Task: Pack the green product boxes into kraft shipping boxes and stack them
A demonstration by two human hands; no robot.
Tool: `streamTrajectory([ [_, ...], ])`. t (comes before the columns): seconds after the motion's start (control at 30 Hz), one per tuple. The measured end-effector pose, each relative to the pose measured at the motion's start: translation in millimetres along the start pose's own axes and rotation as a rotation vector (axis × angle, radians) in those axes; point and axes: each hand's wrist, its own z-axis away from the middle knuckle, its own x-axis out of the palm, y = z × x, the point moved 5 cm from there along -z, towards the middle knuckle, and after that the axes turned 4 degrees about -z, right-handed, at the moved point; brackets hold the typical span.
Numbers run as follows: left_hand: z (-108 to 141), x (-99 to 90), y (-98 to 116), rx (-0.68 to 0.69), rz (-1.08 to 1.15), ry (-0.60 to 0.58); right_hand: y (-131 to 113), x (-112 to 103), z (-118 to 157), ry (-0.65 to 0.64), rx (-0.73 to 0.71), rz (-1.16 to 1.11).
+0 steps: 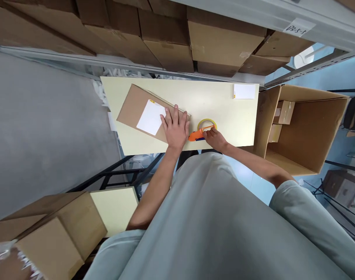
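Note:
A flat brown cardboard box (127, 105) lies at a slant on the left part of the pale table (177, 90). A white label (149, 118) with a small yellow mark is on its top face. My left hand (176, 130) rests spread over the box's right end, its fingers across the label's edge. Just right of the box, my right hand (214, 139) grips an orange tape dispenser (196, 135) with a roll of yellowish tape on it. The dispenser sits low over the table near its front edge, and I cannot tell whether it touches the surface.
A second white label (244, 91) lies at the table's back right corner. Right of the table stands a large open carton (308, 128) with small boxes inside. A shelf of cartons (224, 42) runs along the back. More cartons (63, 233) stand at lower left.

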Motion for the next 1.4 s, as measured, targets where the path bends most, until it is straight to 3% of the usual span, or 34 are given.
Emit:
streamTrajectory([
  [0.1,9,-1.8,-11,0.053,0.005,-0.068,-13,7,0,-0.003,-0.059,-0.002],
  [0.17,12,-0.9,-12,0.075,-0.001,-0.092,-6,9,6,-0.013,-0.095,-0.001],
  [0.27,13,0.1,-10,0.105,-0.009,-0.095,35,8,32,-0.036,-0.072,0.012],
  [0.4,14,0.0,-8,0.119,0.029,-0.069,111,-6,76,-0.036,0.140,0.050],
  [0.5,14,-0.2,-6,0.131,0.044,-0.044,133,-26,71,-0.022,0.230,0.085],
  [0.6,15,-0.2,-4,0.150,0.037,-0.034,120,-50,24,0.039,0.277,0.073],
  [0.73,15,1.2,-4,0.169,0.032,-0.040,85,-75,-47,0.086,0.276,0.094],
  [0.83,14,3.3,-7,0.169,0.037,-0.030,61,-80,-70,0.035,0.304,0.091],
  [1.07,11,2.6,-4,0.181,0.013,-0.009,18,-90,-69,0.067,0.387,0.015],
  [1.2,11,0.5,-2,0.207,0.000,0.009,16,-103,-62,0.074,0.385,0.014],
  [1.4,9,5.2,-6,0.272,-0.009,0.026,16,-112,-35,-0.043,0.357,0.072],
])
